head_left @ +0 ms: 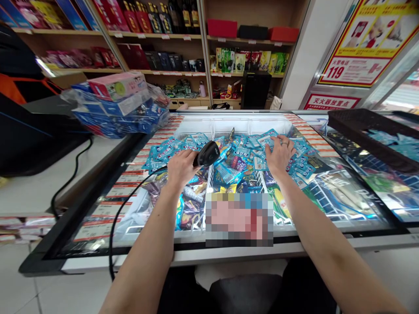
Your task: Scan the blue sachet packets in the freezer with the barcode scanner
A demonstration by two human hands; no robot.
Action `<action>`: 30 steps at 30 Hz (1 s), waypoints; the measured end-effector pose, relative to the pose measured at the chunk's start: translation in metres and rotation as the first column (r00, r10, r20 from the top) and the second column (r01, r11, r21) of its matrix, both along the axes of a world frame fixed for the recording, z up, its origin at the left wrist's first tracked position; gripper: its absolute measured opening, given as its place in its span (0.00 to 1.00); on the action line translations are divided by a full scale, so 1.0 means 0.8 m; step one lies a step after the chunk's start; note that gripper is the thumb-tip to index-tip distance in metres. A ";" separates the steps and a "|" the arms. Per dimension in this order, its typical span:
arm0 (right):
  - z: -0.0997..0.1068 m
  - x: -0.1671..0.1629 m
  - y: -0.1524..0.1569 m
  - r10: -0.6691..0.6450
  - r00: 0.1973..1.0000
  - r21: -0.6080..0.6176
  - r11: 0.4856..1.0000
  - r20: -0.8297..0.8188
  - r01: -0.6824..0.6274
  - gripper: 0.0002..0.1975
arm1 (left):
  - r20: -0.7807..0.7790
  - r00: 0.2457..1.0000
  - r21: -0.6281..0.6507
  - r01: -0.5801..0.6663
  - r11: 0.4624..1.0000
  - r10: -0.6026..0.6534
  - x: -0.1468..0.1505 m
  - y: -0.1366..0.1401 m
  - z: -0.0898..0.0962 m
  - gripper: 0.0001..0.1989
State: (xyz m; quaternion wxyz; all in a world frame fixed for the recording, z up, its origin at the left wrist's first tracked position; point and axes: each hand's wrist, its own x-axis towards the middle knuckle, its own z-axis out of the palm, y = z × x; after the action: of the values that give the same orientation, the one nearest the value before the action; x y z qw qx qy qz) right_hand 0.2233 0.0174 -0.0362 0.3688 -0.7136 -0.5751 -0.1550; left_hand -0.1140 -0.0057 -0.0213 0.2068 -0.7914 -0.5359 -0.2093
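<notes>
My left hand [182, 167] is closed around a black handheld barcode scanner [208, 154], whose head points right and away from me. From its grip a black cable [126, 201] runs down to the left. Over on the right, my right hand [281, 152] lies palm down with fingers spread on small blue packets [299, 162]; a ring shows on one finger. More blue packets [166, 149] spread left beyond the scanner. Under both hands is a chest freezer [229, 255] with a glass top, and several wrapped ice creams [191, 218] show inside its white wire baskets.
Plastic-wrapped blue boxes with a pink box [118, 87] on top stand at the left. A dark brown tray [373, 131] holding blue packets sits at the right. Price labels [126, 179] line the freezer's left side. Stocked shelves [157, 35] rise behind it.
</notes>
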 end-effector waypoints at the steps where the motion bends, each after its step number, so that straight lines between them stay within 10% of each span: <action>1: 0.000 -0.002 -0.001 0.032 0.999 -0.026 0.999 0.030 -0.031 0.16 | -0.002 1.000 -0.004 -0.001 1.000 0.001 0.000 0.000 0.000 0.13; 13: -0.002 -0.024 -0.002 0.358 0.931 -0.010 0.934 0.076 -0.358 0.16 | 0.044 0.999 0.035 -0.030 0.999 0.028 -0.014 -0.001 0.007 0.13; 24: -0.010 -0.112 -0.007 0.882 0.469 -0.394 0.445 0.039 -0.804 0.29 | 0.099 0.994 0.057 -0.046 0.997 0.040 -0.023 -0.003 0.014 0.14; 30: -0.014 -0.117 -0.006 0.881 0.471 -0.338 0.459 0.053 -0.821 0.24 | 0.086 0.996 0.034 -0.024 0.999 0.021 -0.021 -0.003 0.015 0.14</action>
State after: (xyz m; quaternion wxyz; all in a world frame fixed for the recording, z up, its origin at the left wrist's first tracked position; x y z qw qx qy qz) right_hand 0.1299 0.0123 -0.0475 0.2311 -0.3476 -0.9072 0.0520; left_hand -0.1309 -0.0079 -0.0094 0.1998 -0.7718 -0.5495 -0.2498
